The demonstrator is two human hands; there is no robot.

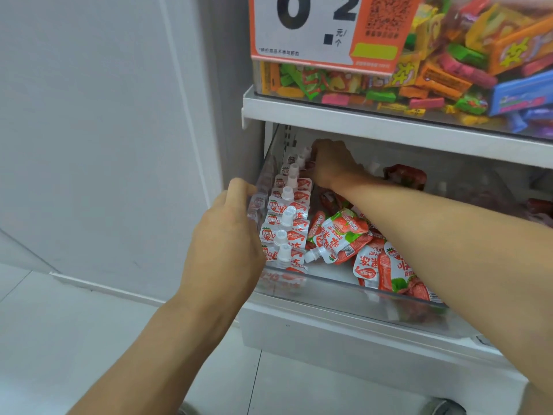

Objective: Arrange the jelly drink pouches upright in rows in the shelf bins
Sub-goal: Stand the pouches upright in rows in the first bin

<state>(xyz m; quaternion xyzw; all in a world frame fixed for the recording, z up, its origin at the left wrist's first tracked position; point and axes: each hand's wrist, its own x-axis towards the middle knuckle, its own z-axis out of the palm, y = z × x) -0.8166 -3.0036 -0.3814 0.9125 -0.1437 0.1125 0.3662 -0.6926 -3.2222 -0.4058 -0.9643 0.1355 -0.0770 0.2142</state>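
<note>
A clear plastic bin [344,292] sits on the lower shelf. Along its left wall stands a row of upright strawberry jelly pouches [288,223] with white caps. A loose heap of the same pouches [344,235] lies flat in the middle and right of the bin. My left hand [224,244] grips the bin's left front corner, fingers curled over its rim. My right hand [332,163] reaches deep to the back of the upright row and holds a pouch there; the pouch is mostly hidden by my fingers.
The upper shelf [389,124] carries a clear bin of mixed colourful candy [449,70] with an orange-and-white price sign [323,28] on its front. A white wall [104,130] stands on the left. White tiled floor [89,324] lies below.
</note>
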